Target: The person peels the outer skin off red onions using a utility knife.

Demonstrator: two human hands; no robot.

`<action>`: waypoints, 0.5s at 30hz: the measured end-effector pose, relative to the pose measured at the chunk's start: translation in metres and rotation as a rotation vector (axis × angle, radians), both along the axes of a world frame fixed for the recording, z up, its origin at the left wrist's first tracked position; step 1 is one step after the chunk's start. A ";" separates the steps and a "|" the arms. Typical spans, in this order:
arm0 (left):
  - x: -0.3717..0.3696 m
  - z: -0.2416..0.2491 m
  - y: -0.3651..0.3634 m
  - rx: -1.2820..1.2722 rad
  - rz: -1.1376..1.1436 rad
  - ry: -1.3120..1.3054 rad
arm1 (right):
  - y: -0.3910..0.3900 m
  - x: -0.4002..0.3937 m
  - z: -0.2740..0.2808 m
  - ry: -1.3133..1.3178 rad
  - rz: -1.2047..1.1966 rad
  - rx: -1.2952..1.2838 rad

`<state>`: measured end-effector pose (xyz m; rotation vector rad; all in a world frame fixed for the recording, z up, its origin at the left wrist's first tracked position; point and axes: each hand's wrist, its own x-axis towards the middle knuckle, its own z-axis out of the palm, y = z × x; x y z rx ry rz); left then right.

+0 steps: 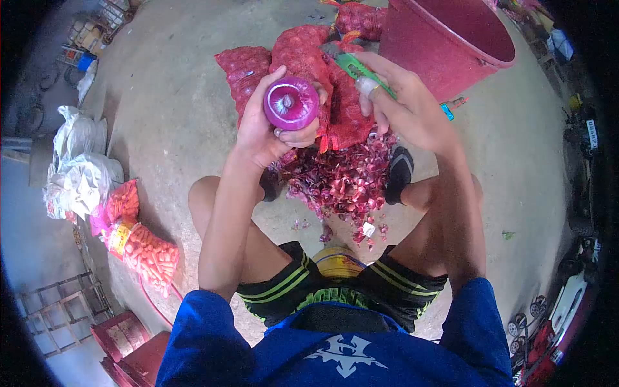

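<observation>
A peeled purple onion (291,103) with a pale end facing up is gripped by my left hand (258,138), fingers wrapped around its sides. My right hand (412,109) is closed on a green-handled knife (353,66), held up to the right of the onion and apart from it. White tape or cloth (367,86) covers one of the right fingers. Below both hands, a heap of red onion skins (342,184) covers the floor between my feet. Just beyond the hands stand red mesh sacks of onions (300,48).
A big pinkish-red tub (425,55) stands at the back right, with a small blue-ended object (447,111) on the floor beside it. To the left lie a bag of carrots (151,251) and white sacks (84,174). Wheeled vehicles (567,290) line the right edge.
</observation>
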<state>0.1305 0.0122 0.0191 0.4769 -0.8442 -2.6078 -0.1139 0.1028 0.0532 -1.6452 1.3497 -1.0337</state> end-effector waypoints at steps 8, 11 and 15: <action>-0.003 0.009 0.015 -0.443 0.001 -0.340 | -0.006 -0.014 -0.029 0.273 0.039 -0.116; -0.018 0.053 0.032 -0.612 -0.549 -0.166 | -0.005 -0.031 -0.036 0.519 0.085 -0.134; -0.108 0.121 -0.005 -0.771 -0.407 0.043 | 0.002 -0.020 -0.050 0.776 0.147 0.134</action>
